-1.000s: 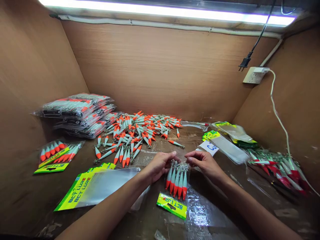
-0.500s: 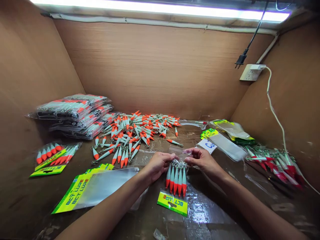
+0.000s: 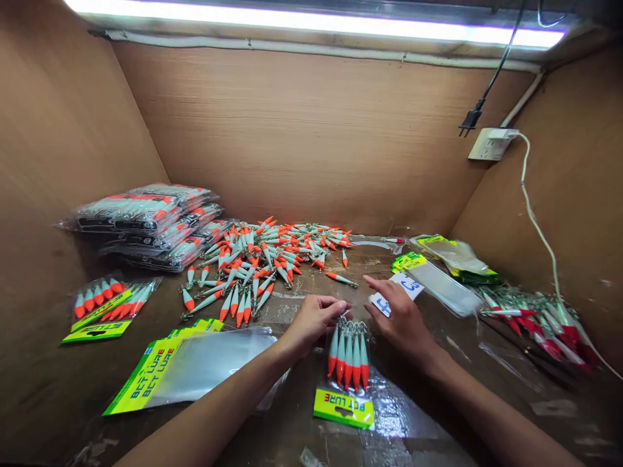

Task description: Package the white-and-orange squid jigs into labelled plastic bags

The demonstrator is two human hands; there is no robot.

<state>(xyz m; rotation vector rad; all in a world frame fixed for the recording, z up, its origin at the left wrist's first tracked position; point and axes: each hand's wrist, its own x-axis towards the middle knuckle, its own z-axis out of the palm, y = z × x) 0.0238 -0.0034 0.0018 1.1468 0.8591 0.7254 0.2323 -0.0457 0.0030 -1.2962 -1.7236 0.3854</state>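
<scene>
My left hand [image 3: 311, 324] pinches the upper end of a clear bag of fishing lures [image 3: 348, 357], beside their metal hooks. Several pale lures with orange tips lie side by side in it, and its yellow-green BCT LURE header [image 3: 344, 407] points toward me, upside down. My right hand [image 3: 406, 318] is off the bag, fingers apart and holding nothing. Just behind those fingers lies a white card [image 3: 411, 285] with blue handwriting, partly covered by the hand.
Loose lures [image 3: 263, 259] form a pile at the back. Empty header bags [image 3: 195, 370] lie front left, near filled bags [image 3: 97, 308] and a stack of packed bundles [image 3: 146, 220]. On the right are more empty bags [image 3: 448, 285], red-and-white lures [image 3: 545, 324] and a hanging plug [image 3: 471, 120].
My right hand has let go of the bag's end, opened and moved a little right, toward the white card. My left hand still holds the bag, which sits slightly lower and further right.
</scene>
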